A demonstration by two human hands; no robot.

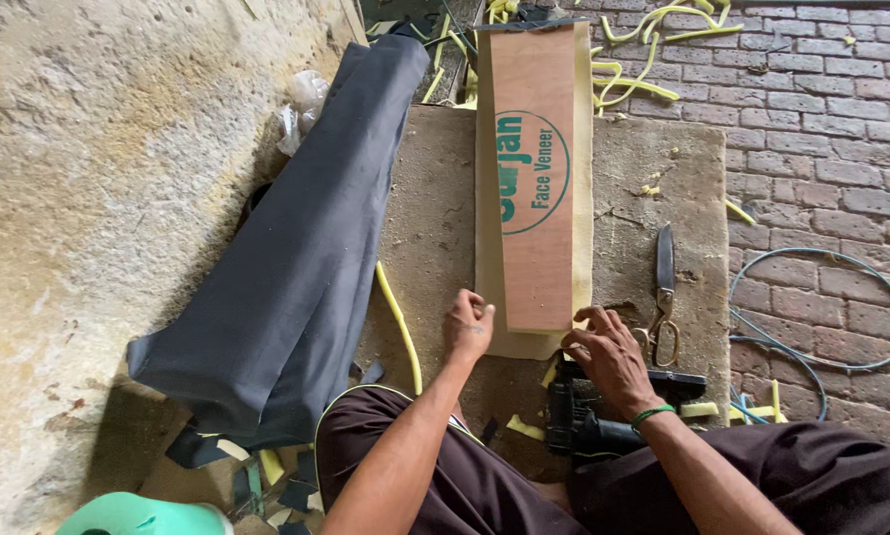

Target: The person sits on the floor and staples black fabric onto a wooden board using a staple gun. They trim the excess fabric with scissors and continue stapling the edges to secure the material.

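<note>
Two bare hands are laid at the near end of a plywood strip [539,188], which rests on a slightly wider sheet of pale yellow foam [488,248]. The left hand [468,325] is curled loosely, knuckles on the foam's near-left corner, gripping nothing. The right hand [608,355] is spread, fingertips pressed on the strip's near-right corner. The foam appears already cut roughly to the strip's outline; nothing yet looks fastened. Just beyond the right fingers steel scissors [663,287] are seen; beneath the wrist, a black staple gun [588,416]. Left of the left fingers, a roll of smooth dark cloth [296,258] is leaned.
</note>
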